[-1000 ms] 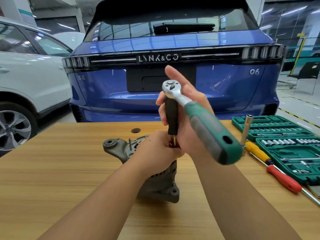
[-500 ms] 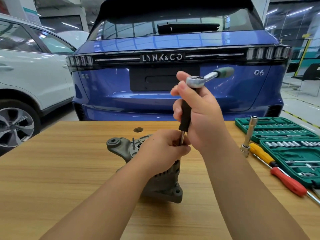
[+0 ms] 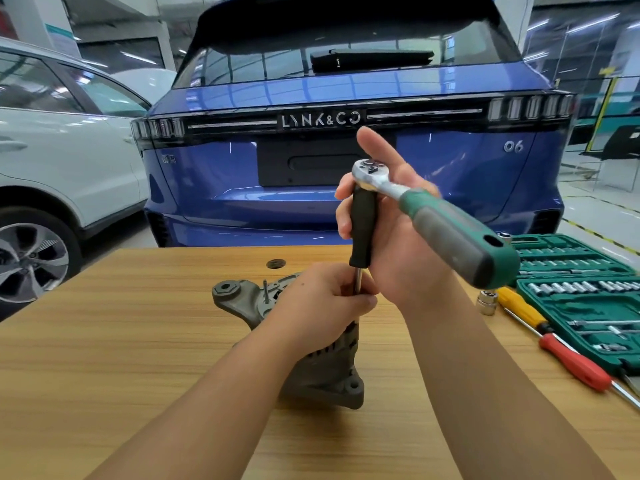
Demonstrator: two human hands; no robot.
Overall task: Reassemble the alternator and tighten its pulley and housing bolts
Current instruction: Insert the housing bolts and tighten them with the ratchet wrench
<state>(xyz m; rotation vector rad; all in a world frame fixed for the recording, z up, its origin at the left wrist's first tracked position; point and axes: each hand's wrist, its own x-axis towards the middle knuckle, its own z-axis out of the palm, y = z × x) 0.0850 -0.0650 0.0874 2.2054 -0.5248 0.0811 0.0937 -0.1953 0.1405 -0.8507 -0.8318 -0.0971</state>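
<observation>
While the alternator [image 3: 322, 372] stands on the wooden table [image 3: 104, 358], the left hand [image 3: 322, 299] sits on top of it, fingers curled round the bare steel shaft [image 3: 357, 282] of the black-handled driver [image 3: 362, 226] — my guess is that's to keep the tip seated on a housing bolt I can't actually see. The right hand [image 3: 391, 230] wraps the driver's handle under the ratchet [image 3: 433, 216], index finger sticking out — probably steadying the stack for the swing.

One grey cast-metal alternator [image 3: 322, 372], one green-handled chrome ratchet [image 3: 433, 216], two screwdrivers, yellow-handled [image 3: 521, 306] and red-handled [image 3: 575, 362], one open green socket case [image 3: 568, 292], two cars, blue [image 3: 346, 174] and white [image 3: 69, 168].
</observation>
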